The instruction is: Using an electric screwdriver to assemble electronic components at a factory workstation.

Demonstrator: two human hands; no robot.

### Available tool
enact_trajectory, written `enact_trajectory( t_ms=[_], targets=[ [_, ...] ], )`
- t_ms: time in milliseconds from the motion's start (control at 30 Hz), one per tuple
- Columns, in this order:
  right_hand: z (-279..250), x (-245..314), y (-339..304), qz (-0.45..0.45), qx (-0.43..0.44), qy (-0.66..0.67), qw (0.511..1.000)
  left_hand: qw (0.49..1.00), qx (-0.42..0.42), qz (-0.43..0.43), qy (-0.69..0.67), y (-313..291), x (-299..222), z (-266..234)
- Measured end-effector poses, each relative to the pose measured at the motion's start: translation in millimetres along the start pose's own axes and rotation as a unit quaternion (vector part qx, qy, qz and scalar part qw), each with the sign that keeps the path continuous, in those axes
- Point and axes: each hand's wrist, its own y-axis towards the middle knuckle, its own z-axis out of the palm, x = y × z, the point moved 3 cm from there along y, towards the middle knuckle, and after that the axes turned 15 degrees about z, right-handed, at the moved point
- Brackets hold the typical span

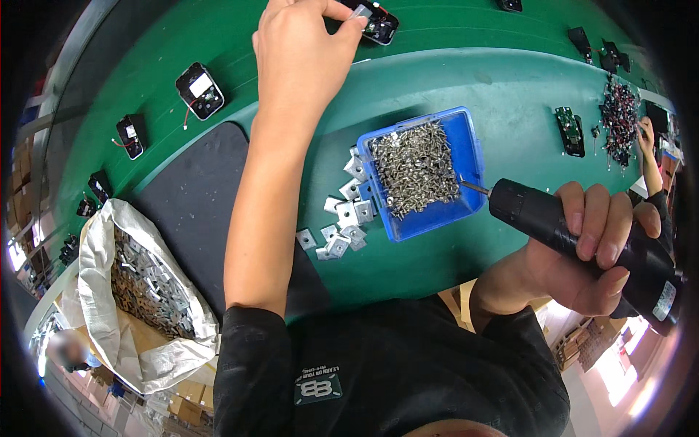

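My left hand (306, 36) reaches to the far side, its thumb and forefinger pinched on a small pale flat piece (360, 12). That piece is held over an open black device housing (381, 29) showing a circuit board and a red wire. In my right hand (593, 240) is a black electric screwdriver (535, 211), gripped around its body. Its bit (475, 187) points left, over the right side of a blue bin (468, 146) of small silvery screws (415, 167). Square metal plates with holes (346, 213) lie loosely beside the bin's left side.
A white sack (98, 269) of metal plates stands at left, beside a black mat (189, 197). More device housings (200, 91) sit along the green surface. At right are a circuit board (568, 127), a heap of wired parts (619, 120) and another person's hand (645, 135).
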Motion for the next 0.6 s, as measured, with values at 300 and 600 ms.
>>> enact_trajectory(
  t_ms=[300, 600],
  targets=[
    [-0.7, -7.3, 5.4, 0.017, 0.008, -0.011, 1.000, 0.995, 0.067, -0.076, -0.015, 1.6, 7.9, 9.5],
    [1.7, -10.6, 7.1, 0.040, 0.023, -0.009, 0.999, 0.991, 0.113, -0.057, -0.032, 5.3, 16.1, 5.1]
  ],
)
